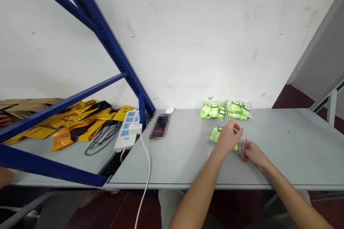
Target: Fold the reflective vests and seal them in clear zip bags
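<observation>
A clear zip bag with a folded neon-yellow reflective strap item (215, 134) lies on the grey table, partly covered by my left hand. My right hand (254, 154) is closed on this bag's end, beside the red zip line (245, 143). Over the bag's middle, my left hand (231, 135) has its fingers curled into a pinch; what lies between the fingertips, if anything, cannot be made out. Just behind are two similar filled bags, a left one (213, 111) and a right one (238, 110), side by side near the wall.
Left on the table (182, 164) are a blurred-out dark flat object (160, 126) and a white mouse-like object (169, 110). A white cable (148, 164) runs from a power strip (126, 130) over the front edge. Beyond blue frame bars (107, 43) lie several yellow packets (63, 137).
</observation>
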Tool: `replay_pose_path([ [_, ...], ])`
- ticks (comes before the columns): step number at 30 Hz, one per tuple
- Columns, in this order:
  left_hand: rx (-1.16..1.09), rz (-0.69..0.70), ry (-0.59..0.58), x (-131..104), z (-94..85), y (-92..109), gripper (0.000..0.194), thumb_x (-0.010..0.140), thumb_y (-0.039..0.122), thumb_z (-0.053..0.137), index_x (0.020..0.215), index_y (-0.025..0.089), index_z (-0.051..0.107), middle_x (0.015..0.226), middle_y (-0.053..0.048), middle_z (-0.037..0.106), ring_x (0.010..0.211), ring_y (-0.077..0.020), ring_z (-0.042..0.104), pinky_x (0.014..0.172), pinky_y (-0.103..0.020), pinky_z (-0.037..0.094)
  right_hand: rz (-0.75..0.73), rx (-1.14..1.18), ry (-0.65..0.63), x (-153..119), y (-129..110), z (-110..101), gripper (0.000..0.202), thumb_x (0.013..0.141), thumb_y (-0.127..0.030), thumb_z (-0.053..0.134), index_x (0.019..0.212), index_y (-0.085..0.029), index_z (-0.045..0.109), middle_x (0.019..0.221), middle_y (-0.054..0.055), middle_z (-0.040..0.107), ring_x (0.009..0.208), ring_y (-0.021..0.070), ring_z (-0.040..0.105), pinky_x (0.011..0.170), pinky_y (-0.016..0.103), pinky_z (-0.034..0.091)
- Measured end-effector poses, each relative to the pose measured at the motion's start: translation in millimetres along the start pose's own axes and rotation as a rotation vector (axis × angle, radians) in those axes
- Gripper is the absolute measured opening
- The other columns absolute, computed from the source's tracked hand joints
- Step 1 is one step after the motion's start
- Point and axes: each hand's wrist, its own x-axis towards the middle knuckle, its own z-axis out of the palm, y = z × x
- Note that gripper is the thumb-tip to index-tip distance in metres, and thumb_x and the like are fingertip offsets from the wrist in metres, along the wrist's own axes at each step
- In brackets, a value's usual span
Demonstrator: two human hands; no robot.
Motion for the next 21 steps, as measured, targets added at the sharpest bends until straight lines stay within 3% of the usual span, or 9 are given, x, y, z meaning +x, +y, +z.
replay_pose_path([
  [3, 0.322, 0.217, -0.032, 0.5, -10.1, -20.0, 0.021, 0.089, 0.031, 0.050, 0.105, 0.021, 0.059, 0.112, -0.007, 0.064, 0.113, -0.0215, 0.054, 0.096, -0.036, 0.043, 0.024, 0.014, 0.121, -4.9, 11.1, -11.1, 0.016, 0.075, -0.033, 0.049, 0.087, -0.022, 0.048, 0.053, -0.007, 0.050, 0.034, 0.0103, 0.039, 0.033, 0.023, 0.029],
  [6, 0.617, 0.218, -0.125, -3.2, -13.8, -36.3, 0.044, 0.093, 0.045, 0.045, 0.131, 0.025, 0.048, 0.141, -0.010, 0.048, 0.134, -0.0279, 0.036, 0.106, -0.050, 0.032, 0.035, 0.064, 0.317, -8.8, 19.8, -16.6, 0.030, 0.083, -0.045, 0.046, 0.103, -0.023, 0.048, 0.050, -0.008, 0.045, 0.036, 0.0144, 0.042, 0.034, 0.026, 0.034],
  [9, 0.778, 0.143, -0.164, -10.5, -3.5, -43.3, 0.048, 0.094, 0.051, 0.039, 0.136, 0.029, 0.045, 0.142, -0.010, 0.046, 0.131, -0.0322, 0.038, 0.100, -0.054, 0.036, -0.030, -0.016, 0.419, -12.3, 20.0, -12.4, 0.035, 0.086, -0.053, 0.043, 0.094, -0.022, 0.056, 0.056, -0.004, 0.050, 0.048, 0.0173, 0.050, 0.046, 0.030, 0.043],
  [13, 0.850, 0.000, -0.076, -22.8, 8.9, -36.5, 0.052, 0.094, 0.049, 0.037, 0.141, 0.026, 0.041, 0.139, -0.014, 0.049, 0.124, -0.0361, 0.043, 0.093, -0.054, 0.040, -0.176, -0.196, 0.348, -16.1, 8.8, -6.5, 0.037, 0.085, -0.054, 0.050, 0.080, -0.021, 0.066, 0.080, 0.004, 0.060, 0.075, 0.0198, 0.057, 0.071, 0.032, 0.047],
  [17, 0.814, -0.061, -0.202, -29.6, -9.5, -28.0, 0.070, 0.084, 0.063, 0.046, 0.143, 0.025, 0.040, 0.135, -0.016, 0.053, 0.116, -0.0391, 0.048, 0.088, -0.054, 0.042, -0.130, -0.187, 0.259, -15.3, 3.8, -9.6, 0.034, 0.084, -0.050, 0.055, 0.077, -0.020, 0.069, 0.088, 0.004, 0.059, 0.079, 0.0186, 0.056, 0.074, 0.031, 0.046],
  [19, 0.786, -0.041, -0.293, -29.0, -23.8, -29.1, 0.084, 0.073, 0.067, 0.059, 0.144, 0.028, 0.038, 0.134, -0.015, 0.054, 0.116, -0.0391, 0.049, 0.090, -0.053, 0.041, -0.124, -0.203, 0.295, -12.4, 6.2, -9.7, 0.032, 0.081, -0.048, 0.058, 0.075, -0.018, 0.068, 0.084, 0.003, 0.060, 0.077, 0.0191, 0.056, 0.073, 0.031, 0.045],
  [21, 0.770, -0.019, -0.312, -27.2, -32.5, -33.2, 0.092, 0.066, 0.066, 0.067, 0.144, 0.030, 0.035, 0.137, -0.015, 0.051, 0.120, -0.0390, 0.047, 0.094, -0.054, 0.037, -0.104, -0.221, 0.400, -8.7, 9.5, -7.1, 0.030, 0.080, -0.046, 0.059, 0.077, -0.018, 0.067, 0.077, 0.003, 0.061, 0.074, 0.0199, 0.056, 0.071, 0.032, 0.045],
])
